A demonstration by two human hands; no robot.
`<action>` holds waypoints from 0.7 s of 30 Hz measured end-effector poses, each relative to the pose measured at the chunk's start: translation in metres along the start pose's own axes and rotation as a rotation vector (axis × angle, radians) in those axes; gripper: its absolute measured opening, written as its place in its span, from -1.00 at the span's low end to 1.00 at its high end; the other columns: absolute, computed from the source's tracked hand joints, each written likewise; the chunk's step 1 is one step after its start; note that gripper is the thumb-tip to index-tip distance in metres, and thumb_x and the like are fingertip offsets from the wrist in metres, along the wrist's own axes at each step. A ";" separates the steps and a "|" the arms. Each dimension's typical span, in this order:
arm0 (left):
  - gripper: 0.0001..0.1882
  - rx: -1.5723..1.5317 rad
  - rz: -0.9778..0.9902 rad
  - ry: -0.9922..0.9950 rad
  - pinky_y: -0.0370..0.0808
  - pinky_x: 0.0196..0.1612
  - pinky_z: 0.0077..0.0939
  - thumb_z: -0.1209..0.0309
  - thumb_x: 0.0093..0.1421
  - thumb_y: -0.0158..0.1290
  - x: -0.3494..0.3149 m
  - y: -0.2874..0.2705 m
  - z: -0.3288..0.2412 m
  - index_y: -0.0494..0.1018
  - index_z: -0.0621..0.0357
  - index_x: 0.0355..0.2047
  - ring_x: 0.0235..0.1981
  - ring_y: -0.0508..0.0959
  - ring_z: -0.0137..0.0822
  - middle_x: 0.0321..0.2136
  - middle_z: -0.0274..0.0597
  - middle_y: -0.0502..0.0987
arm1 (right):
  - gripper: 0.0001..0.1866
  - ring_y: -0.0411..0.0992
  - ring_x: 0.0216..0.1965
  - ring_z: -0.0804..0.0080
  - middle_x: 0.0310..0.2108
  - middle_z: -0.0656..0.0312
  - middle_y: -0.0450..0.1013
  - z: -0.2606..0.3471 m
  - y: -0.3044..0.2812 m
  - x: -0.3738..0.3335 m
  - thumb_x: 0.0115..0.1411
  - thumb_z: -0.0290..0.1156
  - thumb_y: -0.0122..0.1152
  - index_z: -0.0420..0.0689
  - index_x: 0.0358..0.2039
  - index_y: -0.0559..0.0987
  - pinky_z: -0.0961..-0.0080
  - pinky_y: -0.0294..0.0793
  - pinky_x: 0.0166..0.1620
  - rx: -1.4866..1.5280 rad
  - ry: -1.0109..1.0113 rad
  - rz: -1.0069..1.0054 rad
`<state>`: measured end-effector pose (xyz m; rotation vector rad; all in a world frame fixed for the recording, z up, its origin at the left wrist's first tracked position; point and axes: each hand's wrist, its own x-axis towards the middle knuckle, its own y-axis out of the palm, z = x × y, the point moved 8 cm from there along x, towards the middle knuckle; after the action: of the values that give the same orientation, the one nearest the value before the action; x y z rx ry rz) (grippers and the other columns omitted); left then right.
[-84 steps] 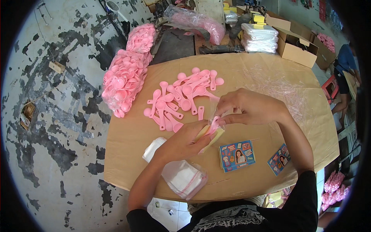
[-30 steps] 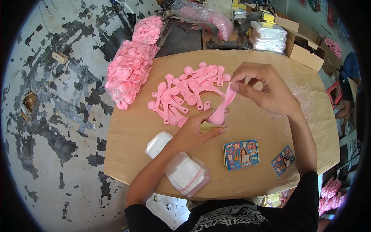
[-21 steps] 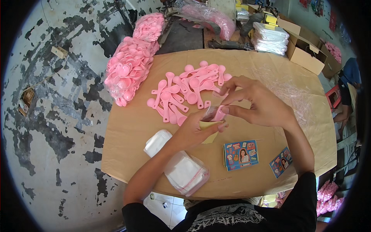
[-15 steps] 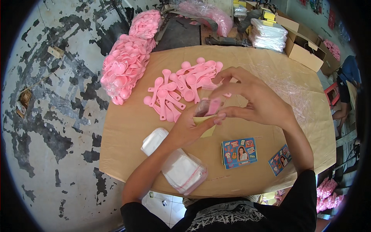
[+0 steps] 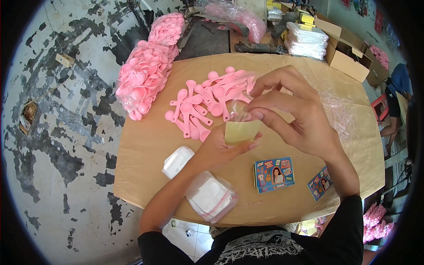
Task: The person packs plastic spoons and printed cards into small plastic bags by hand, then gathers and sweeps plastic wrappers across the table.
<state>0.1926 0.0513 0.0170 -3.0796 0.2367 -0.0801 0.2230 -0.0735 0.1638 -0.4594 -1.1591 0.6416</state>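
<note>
My left hand [image 5: 221,143] is closed round the lower part of a small clear plastic bag [image 5: 238,113] with a pale yellow card [image 5: 242,132] in it. The thumb and fingertips of my right hand [image 5: 287,112] pinch at the bag's upper edge, with the other fingers curled above. Something faintly pink shows through the film above the card; the rest is hidden. Just beyond my hands lies a loose pile of pink plastic scoops [image 5: 194,106] with long handles.
A stack of blue printed cards [image 5: 274,175] and another blue card [image 5: 319,183] lie near me. Stacked clear bags [image 5: 211,196] sit by my left forearm. Bulging sacks of pink scoops [image 5: 145,73] stand far left. Clear plastic strips [image 5: 331,104] and cardboard boxes [image 5: 349,57] are at right.
The bag has turned upright, so the yellow card's face shows more. The pink scoop seen at its mouth is now mostly hidden. My right fingers have closed onto the bag's top.
</note>
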 end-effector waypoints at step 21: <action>-0.63 -0.126 -0.227 0.244 0.58 -0.04 -0.45 0.38 0.47 -0.24 -0.010 -0.014 -0.037 0.28 0.30 0.19 -0.06 0.58 -0.34 -0.02 -0.13 0.49 | -0.72 0.46 -0.21 0.33 -0.27 0.25 0.51 -0.019 0.021 -0.006 0.08 -0.48 0.38 -0.04 -0.15 0.65 0.41 0.47 -0.17 -0.123 -0.039 -0.122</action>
<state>0.1824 0.0649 0.0540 -3.2038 -0.1056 -0.4684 0.2350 -0.0624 0.1396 -0.4779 -1.2583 0.4768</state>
